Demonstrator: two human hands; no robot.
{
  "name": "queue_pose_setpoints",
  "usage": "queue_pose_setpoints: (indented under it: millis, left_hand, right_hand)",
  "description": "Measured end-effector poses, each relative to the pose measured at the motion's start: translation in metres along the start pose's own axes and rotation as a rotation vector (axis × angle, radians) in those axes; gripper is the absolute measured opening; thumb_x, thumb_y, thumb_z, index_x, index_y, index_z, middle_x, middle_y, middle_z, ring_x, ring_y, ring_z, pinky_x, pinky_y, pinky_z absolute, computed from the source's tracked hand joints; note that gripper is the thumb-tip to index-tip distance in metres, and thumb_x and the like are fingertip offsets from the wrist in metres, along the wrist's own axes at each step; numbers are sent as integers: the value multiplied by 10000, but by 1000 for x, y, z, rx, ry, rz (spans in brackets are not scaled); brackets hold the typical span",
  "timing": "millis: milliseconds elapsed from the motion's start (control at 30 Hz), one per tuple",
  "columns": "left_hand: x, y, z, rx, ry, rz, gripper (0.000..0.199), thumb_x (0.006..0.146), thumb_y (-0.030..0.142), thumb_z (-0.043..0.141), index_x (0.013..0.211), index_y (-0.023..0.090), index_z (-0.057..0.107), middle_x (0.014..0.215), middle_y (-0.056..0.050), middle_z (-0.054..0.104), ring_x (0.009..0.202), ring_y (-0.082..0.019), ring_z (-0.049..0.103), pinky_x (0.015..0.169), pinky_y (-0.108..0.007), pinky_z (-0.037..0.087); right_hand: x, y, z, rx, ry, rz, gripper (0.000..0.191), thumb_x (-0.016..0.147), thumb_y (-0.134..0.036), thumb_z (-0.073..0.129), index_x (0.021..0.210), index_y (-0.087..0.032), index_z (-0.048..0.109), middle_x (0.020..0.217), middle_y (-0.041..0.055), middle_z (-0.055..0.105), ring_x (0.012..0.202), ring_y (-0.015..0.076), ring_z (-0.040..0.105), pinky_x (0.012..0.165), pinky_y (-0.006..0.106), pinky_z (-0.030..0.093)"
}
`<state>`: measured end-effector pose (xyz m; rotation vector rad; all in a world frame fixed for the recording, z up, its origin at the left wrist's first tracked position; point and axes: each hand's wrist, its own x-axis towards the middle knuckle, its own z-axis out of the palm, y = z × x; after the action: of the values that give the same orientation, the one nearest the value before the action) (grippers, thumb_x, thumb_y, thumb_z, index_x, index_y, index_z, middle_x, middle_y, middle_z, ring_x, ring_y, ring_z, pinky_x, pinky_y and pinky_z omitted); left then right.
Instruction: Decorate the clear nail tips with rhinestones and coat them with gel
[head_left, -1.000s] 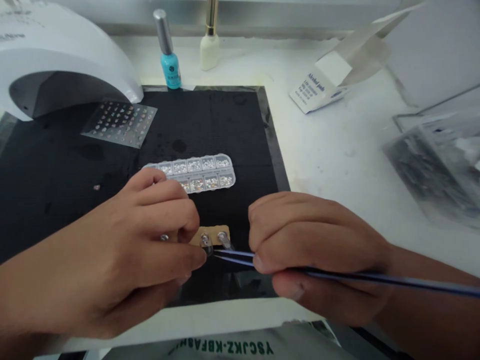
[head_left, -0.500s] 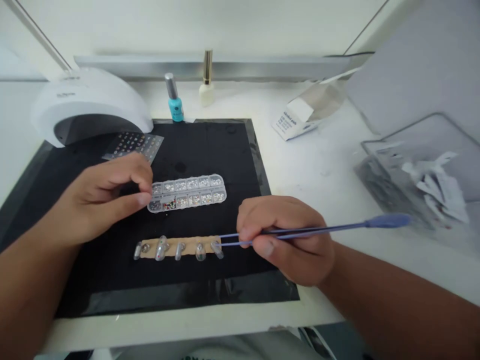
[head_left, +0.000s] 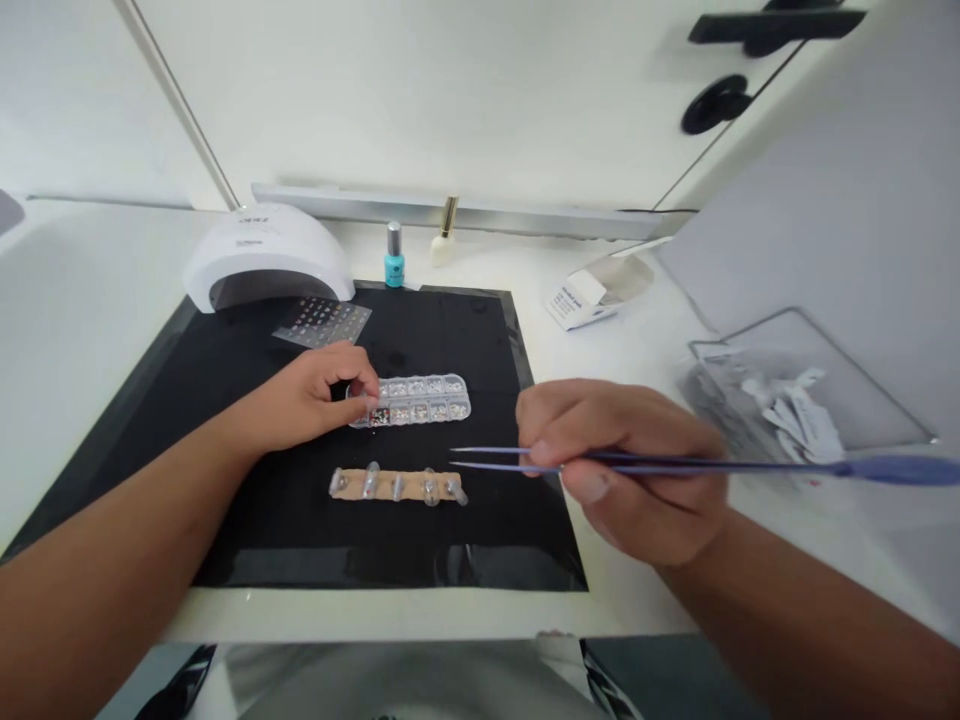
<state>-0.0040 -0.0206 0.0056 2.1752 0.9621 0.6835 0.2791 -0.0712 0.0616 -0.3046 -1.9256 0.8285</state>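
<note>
Here, a person's left hand (head_left: 304, 395) curls at the left end of a clear compartment tray of rhinestones (head_left: 420, 400), thumb and fingertips drawn into a tight pinch against it; whether they hold a stone is too small to tell. The right hand (head_left: 622, 460) grips slim blue metal tweezers (head_left: 675, 462) between thumb and fingers, the points slightly parted, nothing visible between them, and aimed left above a black mat (head_left: 480, 545). Just below the tray, a tan strip (head_left: 394, 486) carries a row of five glossy, clear false nail tips (head_left: 370, 482), standing apart from the tweezers' points. Tray and strip lie parallel near the mat's middle. Beyond them sit a sheet of nail gems (head_left: 322, 322), a white UV nail lamp (head_left: 266, 250), a teal polish bottle (head_left: 394, 258) and a cream bottle with a gold cap (head_left: 442, 245). On the white counter (head_left: 375, 620) at right lie an alcohol pad packet (head_left: 577, 305) and a clear bin of white sachets (head_left: 787, 410).
</note>
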Motion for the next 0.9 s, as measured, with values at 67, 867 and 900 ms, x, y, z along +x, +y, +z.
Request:
queue_pose_setpoints:
  millis: [67,867,900]
  left_hand:
    - [1,-1,0,-16,11,-29,150,910,288,601,844,170,664,777,0,604,736,-135,568,715,-268,442]
    - [8,2,1,-111,14,19,128,922,124,595,835,187,665,745,19,632,761,-133,574,691,-251,434]
    - [8,3,1,-107,20,22,133,926,125,590,834,187,664,746,20,633,763,-130,575,688,-247,435]
  right_hand:
    - [15,3,1,16,-27,-14,123,957,-168,594,849,-153,651,705,17,622,570,89,546,529,232,418]
    - [26,70,27,-243,-283,252,164,950,-125,505,807,-158,579,662,-32,553,556,80,478,538,211,368]
    - [27,70,27,-243,-288,257,161,948,-121,504,810,-160,577,661,-35,549,554,79,474,536,210,366]
